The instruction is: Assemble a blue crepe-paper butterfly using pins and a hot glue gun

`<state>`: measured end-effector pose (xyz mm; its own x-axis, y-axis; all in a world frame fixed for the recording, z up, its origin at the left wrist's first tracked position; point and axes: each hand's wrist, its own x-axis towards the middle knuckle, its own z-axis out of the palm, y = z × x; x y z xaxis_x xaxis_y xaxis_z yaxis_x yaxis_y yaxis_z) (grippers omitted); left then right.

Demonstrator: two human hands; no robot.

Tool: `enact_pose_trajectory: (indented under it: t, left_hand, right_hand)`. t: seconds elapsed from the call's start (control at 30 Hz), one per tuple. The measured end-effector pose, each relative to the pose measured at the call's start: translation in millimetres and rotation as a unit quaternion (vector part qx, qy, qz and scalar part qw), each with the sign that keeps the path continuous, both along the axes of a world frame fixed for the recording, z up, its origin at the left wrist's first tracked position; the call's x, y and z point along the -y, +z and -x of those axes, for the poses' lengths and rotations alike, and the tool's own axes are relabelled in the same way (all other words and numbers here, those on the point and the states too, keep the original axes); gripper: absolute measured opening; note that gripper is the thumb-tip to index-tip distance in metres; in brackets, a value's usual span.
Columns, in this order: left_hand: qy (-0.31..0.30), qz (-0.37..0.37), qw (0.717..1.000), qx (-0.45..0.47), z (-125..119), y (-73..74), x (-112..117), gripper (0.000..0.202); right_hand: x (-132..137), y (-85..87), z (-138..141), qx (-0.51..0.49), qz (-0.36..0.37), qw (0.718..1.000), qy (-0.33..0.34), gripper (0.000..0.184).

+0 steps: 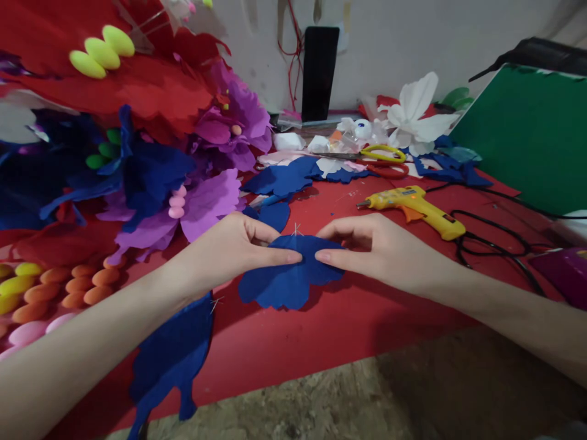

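Note:
A blue scalloped petal cutout (279,284) hangs just over the red table, held between both hands. My left hand (233,247) pinches its upper left edge, thumb on top and fingers behind. On the other side, my right hand (367,247) grips the upper right edge the same way. Thin pale wire-like ends stick up from the cutout's top middle. Below my left forearm lies another blue cutout (177,348) with similar pale ends at its side. More blue petal pieces (279,177) lie beyond my hands.
A yellow glue gun (413,205) with a black cord lies at right on the red tabletop (321,330). Scissors with yellow handles (384,153) rest behind. Large red, blue and purple flowers (247,116) crowd the left, above orange egg-shaped pieces (85,284). A green board (532,134) stands right; a black phone (320,73) leans on the wall.

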<state>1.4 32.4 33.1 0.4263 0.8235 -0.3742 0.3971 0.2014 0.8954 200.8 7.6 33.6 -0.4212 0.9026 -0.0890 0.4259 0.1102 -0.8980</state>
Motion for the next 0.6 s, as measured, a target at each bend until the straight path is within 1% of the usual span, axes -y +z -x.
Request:
enact_pose_trajectory:
  t: [0.13,0.23,0.3,0.33,0.43,0.53,0.6]
  left_hand:
    - [-0.024,0.012,1.000,-0.006,-3.6,2.2,4.1,0.009]
    - [-0.057,-0.001,0.998,-0.030,-1.9,8.5,2.5,0.014]
    - [-0.073,-0.031,0.996,-0.040,1.6,12.9,-0.7,0.016]
    - [-0.073,-0.049,0.995,-0.040,3.7,14.5,-2.7,0.016]
    - [-0.080,-0.108,0.990,-0.053,9.7,16.1,-7.8,0.017]
    - [-0.108,-0.130,0.983,-0.070,13.9,17.6,-9.5,0.018]
    - [-0.108,-0.157,0.978,-0.081,16.1,22.5,-8.0,0.019]
  right_hand:
    - [3.9,-1.4,3.8,-0.027,0.017,0.999,-0.002,0.017]
    - [4.4,-1.7,3.7,-0.062,0.016,0.997,-0.040,0.015]
    - [2.8,-1.2,2.0,-0.079,0.001,0.995,-0.065,0.013]
    - [1.5,-0.9,1.0,-0.080,-0.002,0.995,-0.066,0.011]
    - [-1.8,-0.7,-0.5,-0.086,0.021,0.995,-0.056,0.009]
    - [-2.3,-1.3,2.1,-0.125,0.036,0.989,-0.072,0.008]
    - [-0.4,-2.3,6.6,-0.141,0.054,0.985,-0.079,0.007]
